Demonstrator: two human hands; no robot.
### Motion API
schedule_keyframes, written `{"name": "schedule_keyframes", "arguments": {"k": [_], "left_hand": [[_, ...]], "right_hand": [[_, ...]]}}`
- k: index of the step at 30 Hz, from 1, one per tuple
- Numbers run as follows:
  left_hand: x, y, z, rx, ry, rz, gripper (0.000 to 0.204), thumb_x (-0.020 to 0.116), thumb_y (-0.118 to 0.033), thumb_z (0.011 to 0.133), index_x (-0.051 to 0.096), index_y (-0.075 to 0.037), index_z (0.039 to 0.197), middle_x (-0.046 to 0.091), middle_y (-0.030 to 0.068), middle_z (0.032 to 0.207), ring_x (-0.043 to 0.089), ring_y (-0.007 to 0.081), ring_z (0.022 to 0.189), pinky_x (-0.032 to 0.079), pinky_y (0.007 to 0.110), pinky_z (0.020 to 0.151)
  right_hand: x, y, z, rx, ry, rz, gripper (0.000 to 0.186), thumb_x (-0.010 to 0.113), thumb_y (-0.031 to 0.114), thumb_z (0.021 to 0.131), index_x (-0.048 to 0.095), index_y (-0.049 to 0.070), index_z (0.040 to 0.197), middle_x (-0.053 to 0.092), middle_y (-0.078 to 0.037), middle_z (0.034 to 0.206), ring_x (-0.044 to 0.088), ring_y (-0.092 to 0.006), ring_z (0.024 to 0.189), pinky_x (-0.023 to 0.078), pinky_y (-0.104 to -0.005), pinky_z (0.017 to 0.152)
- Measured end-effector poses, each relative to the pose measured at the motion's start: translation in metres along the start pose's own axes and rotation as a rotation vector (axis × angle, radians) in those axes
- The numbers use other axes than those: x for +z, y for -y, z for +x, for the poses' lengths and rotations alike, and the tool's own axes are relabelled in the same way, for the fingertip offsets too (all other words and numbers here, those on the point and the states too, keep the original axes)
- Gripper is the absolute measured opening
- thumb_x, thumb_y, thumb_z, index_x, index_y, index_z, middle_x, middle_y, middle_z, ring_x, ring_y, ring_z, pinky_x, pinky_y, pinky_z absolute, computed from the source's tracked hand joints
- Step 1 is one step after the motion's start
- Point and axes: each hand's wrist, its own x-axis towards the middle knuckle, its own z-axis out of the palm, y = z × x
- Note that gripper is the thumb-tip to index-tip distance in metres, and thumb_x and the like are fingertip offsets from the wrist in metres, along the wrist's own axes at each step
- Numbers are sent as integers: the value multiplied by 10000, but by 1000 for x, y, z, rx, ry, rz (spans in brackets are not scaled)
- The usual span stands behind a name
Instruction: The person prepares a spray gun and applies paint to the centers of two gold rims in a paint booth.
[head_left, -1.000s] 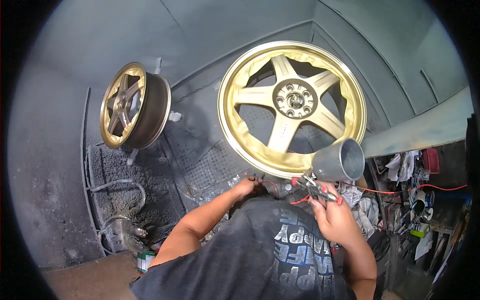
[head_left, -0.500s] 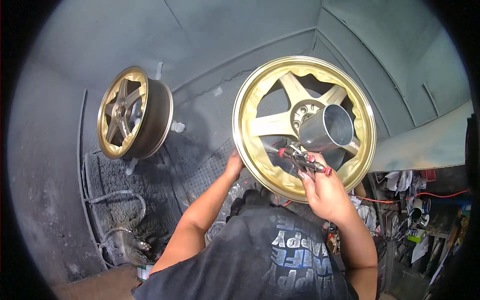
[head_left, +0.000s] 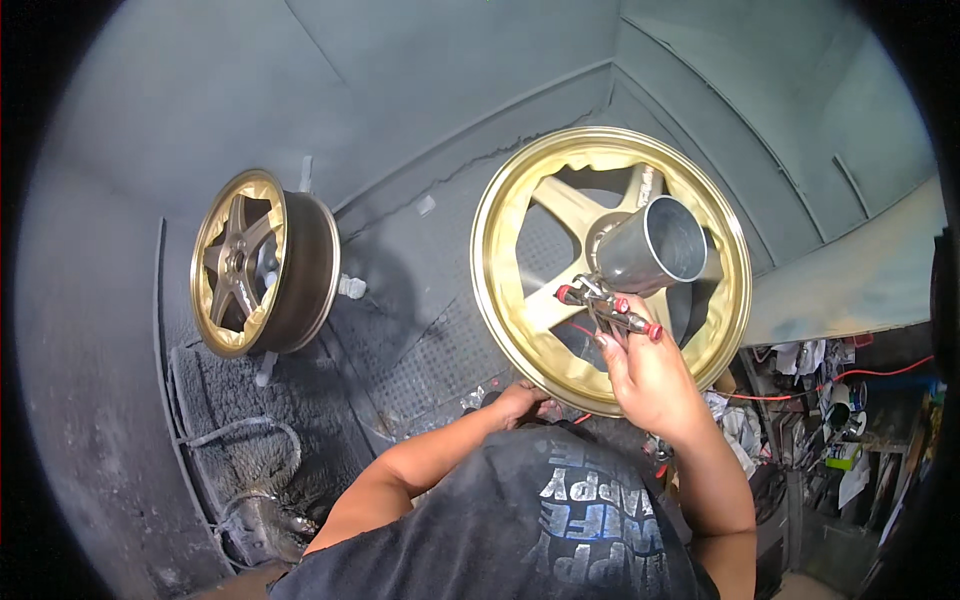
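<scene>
- So the big five-spoke wheel is right in front of this person, a bit right of centre, gold lip with crumpled gold masking tucked inside it.
- Right hand has its fingers wrapped around a spray gun with a big grey cup on top, all in front of the wheel's face.
- Left hand is down by the wheel's lower edge. Can't tell from here if those fingers are gripping the rim or just beside it.
- My two cents: hold the gun at an even gap from the spokes, wrist firm, smooth passes. The cup looks open-topped, so I'd go easy on tilting or it could slop.
- Also the cup hides the hub and part of the spokes from above, so I'd lean a bit to see around it.
- Red hose runs off to the right past crumpled paper; could snag there, worth some slack.
- Second wheel sits well apart on the left, propped on wrapped supports. Grey hose on the shaggy mat below it, so mind your feet.
</scene>
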Motion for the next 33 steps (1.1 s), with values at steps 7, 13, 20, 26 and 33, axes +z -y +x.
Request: {"name": "schedule_keyframes", "arguments": {"k": [7, 13, 20, 26, 33], "left_hand": [[12, -15, -13, -73, -68, 7, 139, 635, -81, 970, 699, -71, 1093, 721, 32, 988, 669, 120, 829, 544, 236, 698], [-6, 3, 14, -102, -45, -64, 156, 649, -70, 959, 683, -78, 1111, 722, 35, 1028, 679, 137, 857, 553, 262, 714], [-18, -35, -3, -68, -190, 70, 237, 598, -133, 969, 652, -47, 1183, 709, 68, 1046, 662, 189, 836, 565, 345, 738], [-73, -96, 9, 224, -374, 24, 355, 534, -263, 1007, 634, 3, 1220, 698, 124, 1138, 671, 251, 1002, 549, 413, 893], [-25, -40, -3, 405, -430, 139, 326, 469, -223, 1030, 637, -6, 1205, 698, 142, 1104, 671, 243, 938, 546, 402, 849]], "right_hand": [[-5, -3, 10, 32, -3, 30, 344, 517, -16, 951, 472, -43, 1292, 626, -234, 1022, 638, -399, 962, 485, -429, 861], [-10, 0, 17, 12, -82, 6, 191, 551, 31, 949, 565, -98, 1089, 569, -247, 1186, 629, -446, 942, 493, -473, 854], [-15, 7, 18, 114, -139, 28, 271, 537, 21, 958, 540, -69, 1214, 578, -257, 1191, 630, -462, 966, 498, -499, 860], [-14, 13, -9, 109, -23, 119, 364, 541, 25, 961, 484, -28, 1316, 635, -203, 1131, 658, -388, 981, 510, -449, 874], [-1, 9, -18, -36, 124, 74, 339, 571, 36, 944, 511, -32, 1270, 598, -229, 1187, 630, -435, 1002, 509, -481, 865]]}}
